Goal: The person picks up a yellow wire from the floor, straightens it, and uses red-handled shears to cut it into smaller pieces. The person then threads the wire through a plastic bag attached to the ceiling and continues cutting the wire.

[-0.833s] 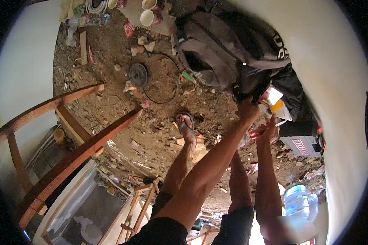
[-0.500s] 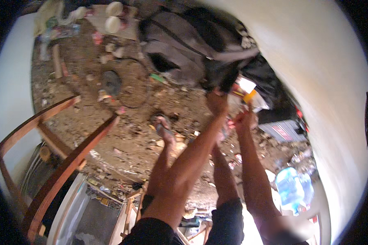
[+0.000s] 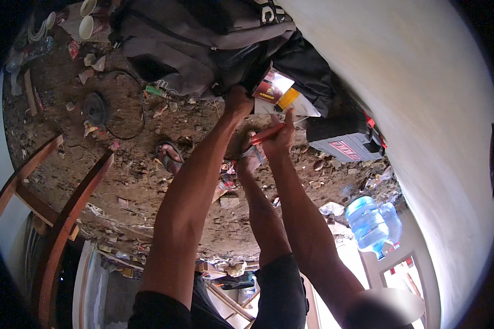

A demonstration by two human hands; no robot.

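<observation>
A dark grey and black bag (image 3: 186,49) lies slumped on the dirt ground ahead of me. My left hand (image 3: 238,103) is closed at the bag's near right edge, its fingers partly hidden in the dark fabric. My right hand (image 3: 281,137) holds a slim red stick-like tool (image 3: 266,133), which points left; its exact kind cannot be made out. Just beyond the right fingers, against the bag, are a dark red and white packet (image 3: 268,90) and a yellow-orange piece (image 3: 288,98) on a pale sheet.
A grey and black toolbox (image 3: 346,143) stands at the right by the pale wall (image 3: 411,120). Blue water jugs (image 3: 368,222) are nearer me. A wooden frame (image 3: 71,219) juts in at left. A black disc (image 3: 96,108), a cable loop and rubble litter the ground.
The view has shifted right and sharpened, so the bag and hands appear farther left. The red tool in my right hand now shows clearly. My left hand stays at the bag.
</observation>
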